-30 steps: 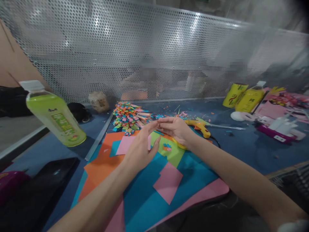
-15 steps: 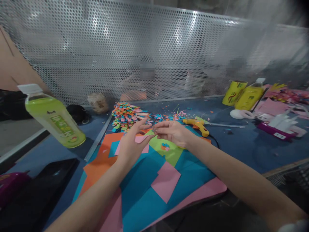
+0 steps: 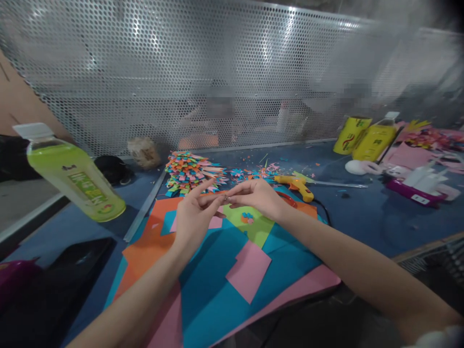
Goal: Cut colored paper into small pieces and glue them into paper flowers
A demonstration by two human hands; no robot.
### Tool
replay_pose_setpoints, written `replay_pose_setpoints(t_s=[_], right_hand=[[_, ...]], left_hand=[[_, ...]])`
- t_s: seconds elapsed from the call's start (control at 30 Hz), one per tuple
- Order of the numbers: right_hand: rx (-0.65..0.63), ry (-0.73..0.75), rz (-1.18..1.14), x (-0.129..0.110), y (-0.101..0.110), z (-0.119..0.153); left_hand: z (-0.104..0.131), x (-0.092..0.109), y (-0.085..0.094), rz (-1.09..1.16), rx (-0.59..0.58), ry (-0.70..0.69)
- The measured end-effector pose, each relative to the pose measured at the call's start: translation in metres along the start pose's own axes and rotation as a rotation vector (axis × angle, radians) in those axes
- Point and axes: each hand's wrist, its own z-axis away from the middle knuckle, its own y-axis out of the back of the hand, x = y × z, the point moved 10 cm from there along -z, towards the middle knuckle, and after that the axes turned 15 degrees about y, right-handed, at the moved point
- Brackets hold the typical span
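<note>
My left hand [image 3: 195, 212] and my right hand [image 3: 255, 198] meet at the fingertips above the coloured paper sheets. Both pinch closed around something tiny, too small to make out. Beneath them lies a lime green sheet [image 3: 259, 232] carrying small blue, orange and pink paper flower pieces [image 3: 247, 218]. Nearer me are a blue sheet [image 3: 213, 280] and a pink paper square [image 3: 249, 273]. Orange paper [image 3: 145, 261] spreads to the left. Beyond my right hand rests a yellow hot glue gun [image 3: 295, 186]; red scissor handles [image 3: 286, 198] show partly behind that hand.
A pile of multicoloured fringed paper [image 3: 188, 171] stands behind my hands, with paper scraps [image 3: 257, 172] beside it. A green drink bottle [image 3: 76, 174] and a clear ruler [image 3: 145, 208] are at left. Yellow bottle [image 3: 375, 140] and purple tissue pack [image 3: 415, 193] sit right. A perforated metal panel [image 3: 232, 72] closes the back.
The fingertips of my two hands have come together, my left thumb and fingers closing in. The view has shifted slightly, and the red scissor handles now show behind my right hand.
</note>
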Motion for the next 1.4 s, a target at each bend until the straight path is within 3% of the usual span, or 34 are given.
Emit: replay_pose_setpoints(t_s=[0.3, 0.43, 0.57, 0.7, 0.83, 1.1, 1.2, 1.4], right_hand=[[0.054, 0.073, 0.155, -0.004, -0.012, 0.006], [0.092, 0.042, 0.005, 0.002, -0.01, 0.007], [0.166, -0.042, -0.167, 0.017, 0.0, 0.005], [0.201, -0.085, -0.229, 0.024, 0.003, 0.006], [0.19, -0.118, -0.251, 0.024, 0.0, 0.007], [0.113, -0.196, -0.211, 0.02, 0.002, 0.009], [0.101, -0.229, -0.258, 0.02, -0.001, 0.01], [0.177, -0.348, -0.331, 0.027, 0.0, 0.015]], left_hand=[[-0.009, -0.019, 0.011, 0.135, 0.072, 0.179], [-0.008, -0.013, 0.016, 0.187, 0.081, 0.152], [-0.005, 0.0, 0.019, 0.148, 0.101, 0.035], [0.002, 0.014, 0.011, -0.066, 0.103, -0.138], [0.007, 0.02, -0.004, -0.358, 0.058, -0.257], [0.017, 0.031, -0.011, -0.703, 0.097, -0.491], [0.014, 0.031, -0.01, -0.604, 0.061, -0.45], [-0.001, 0.024, 0.014, -0.122, 0.086, -0.185]])
